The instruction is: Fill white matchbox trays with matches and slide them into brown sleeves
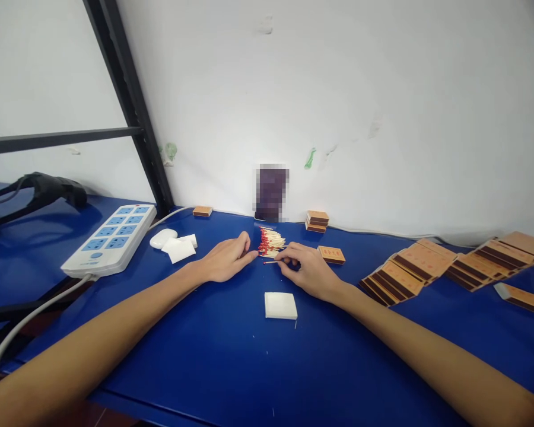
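Note:
A heap of red-tipped matches [272, 242] lies on the blue table [231, 356] between my two hands. My right hand [306, 268], just right of the heap, pinches one match [270, 262] by its plain end, its red head pointing left. My left hand [229, 257] rests on the table left of the heap, fingers curled together and thumb reaching toward the matches; nothing shows in it. Nearer the camera lies a white box tray [280, 305]. A matchbox [331, 255] lies flat behind my right hand.
Stacked matchboxes [317, 220] and a blurred dark phone-like object [271, 193] are by the wall. Overlapping matchbox sleeves [409, 267] spread at right. At left are a power strip [111, 240], white cards [180, 249], a white rounded object [163, 238] and another matchbox [202, 211].

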### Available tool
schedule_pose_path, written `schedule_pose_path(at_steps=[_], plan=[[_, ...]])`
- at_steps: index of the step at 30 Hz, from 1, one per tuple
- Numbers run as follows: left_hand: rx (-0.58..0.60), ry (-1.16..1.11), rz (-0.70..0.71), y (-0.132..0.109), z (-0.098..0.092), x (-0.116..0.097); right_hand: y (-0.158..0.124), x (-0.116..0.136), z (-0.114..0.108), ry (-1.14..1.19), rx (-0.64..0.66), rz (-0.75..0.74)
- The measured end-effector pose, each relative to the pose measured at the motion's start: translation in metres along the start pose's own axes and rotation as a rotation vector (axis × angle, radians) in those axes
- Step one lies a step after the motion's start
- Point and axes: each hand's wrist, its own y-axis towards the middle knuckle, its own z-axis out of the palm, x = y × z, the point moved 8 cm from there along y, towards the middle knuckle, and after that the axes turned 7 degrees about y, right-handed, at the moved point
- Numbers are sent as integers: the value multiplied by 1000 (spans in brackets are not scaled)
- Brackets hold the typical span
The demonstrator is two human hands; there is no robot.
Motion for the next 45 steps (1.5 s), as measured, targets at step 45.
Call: schedule_pose_path(at_steps=[45], plan=[[49, -60, 339, -8, -5, -27, -3, -3, -3, -64, -5, 84]])
